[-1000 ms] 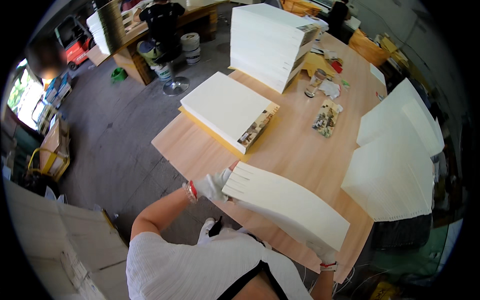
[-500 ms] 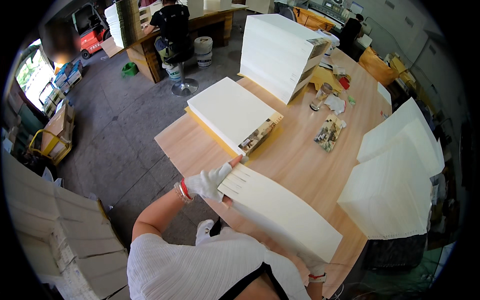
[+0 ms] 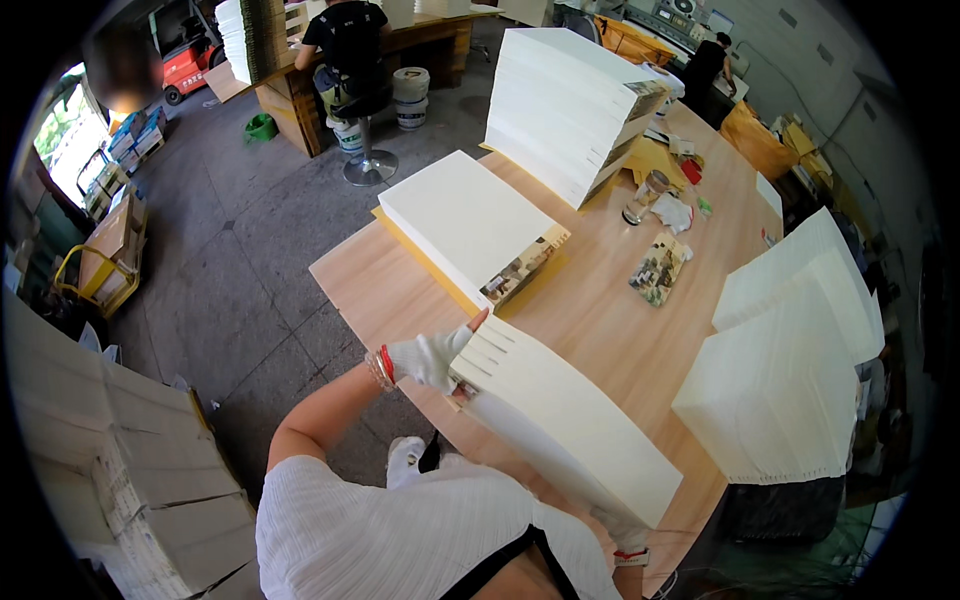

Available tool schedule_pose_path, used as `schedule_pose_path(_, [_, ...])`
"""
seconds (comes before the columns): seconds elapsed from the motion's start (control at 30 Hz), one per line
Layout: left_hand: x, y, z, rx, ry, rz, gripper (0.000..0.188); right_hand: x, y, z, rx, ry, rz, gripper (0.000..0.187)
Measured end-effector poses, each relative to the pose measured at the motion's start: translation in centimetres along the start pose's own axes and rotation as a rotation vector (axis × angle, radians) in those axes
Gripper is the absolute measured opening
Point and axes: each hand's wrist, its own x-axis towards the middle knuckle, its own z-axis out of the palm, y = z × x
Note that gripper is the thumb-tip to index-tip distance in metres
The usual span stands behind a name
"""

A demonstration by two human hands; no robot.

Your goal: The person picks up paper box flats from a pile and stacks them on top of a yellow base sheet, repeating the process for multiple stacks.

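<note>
Your left hand, in a white glove with bare fingertips, grasps the left end of a thick block of white paper, with one finger stretched along the upper corner. Your right hand is at the other end, mostly hidden by the paper, so I cannot tell how its fingers are closed. The block is at the near edge of the wood-coloured tabletop, close before your body, and it bows along its length; whether the table carries some of its weight, I cannot tell. Just beyond your left fingertip, a lower paper pile lies on a yellow sheet, and fanned paper stacks stand to the right. I judge the block to be rather heavy, yet soft in bending, since so many sheets can slide one over another. The paper is probably smooth, and its corners may crease easily. It seems best to take it at both short ends, pressing the full thickness evenly between thumb and fingers, with support below the middle if it sags.
</note>
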Motion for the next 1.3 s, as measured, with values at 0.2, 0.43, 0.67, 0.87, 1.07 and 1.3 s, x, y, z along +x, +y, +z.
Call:
schedule_pose_path(0.2, [0.9, -2.0, 0.5, 0.117, -0.024, 0.116, 0.092, -0.2, 8.4, 1.8, -0.278, -0.09, -0.024, 0.067])
schedule_pose_path(0.43, [1.8, -2.6, 0.8, -0.453, -0.086, -0.061, 0.092, 0.9, 3.6, 2.6, 0.058, 0.214, -0.046, 0.071])
schedule_pose_path(0.67, [4.1, -4.9, -3.0, -0.206, 0.02, -0.288, 0.088, 4.0, -3.1, -0.2, 0.641, 0.24, 0.222, 0.061])
schedule_pose_path(0.87, [7.1, -1.5, -14.5, -0.417, 0.088, -0.462, 0.045, 13.3, -10.8, 1.9, 1.02, 0.219, 0.182, 0.048])
schedule_pose_path(1.07, [11.9, -5.4, -28.9, -0.598, 0.085, -0.342, 0.031, 25.9, -18.8, 6.8, 1.129, 0.187, 0.17, 0.042])
schedule_pose_path(1.3, [14.6, -5.9, -37.7, -0.612, 0.249, -0.441, 0.047, 37.3, -21.8, 10.0, 1.107, 0.032, 0.188, 0.044])
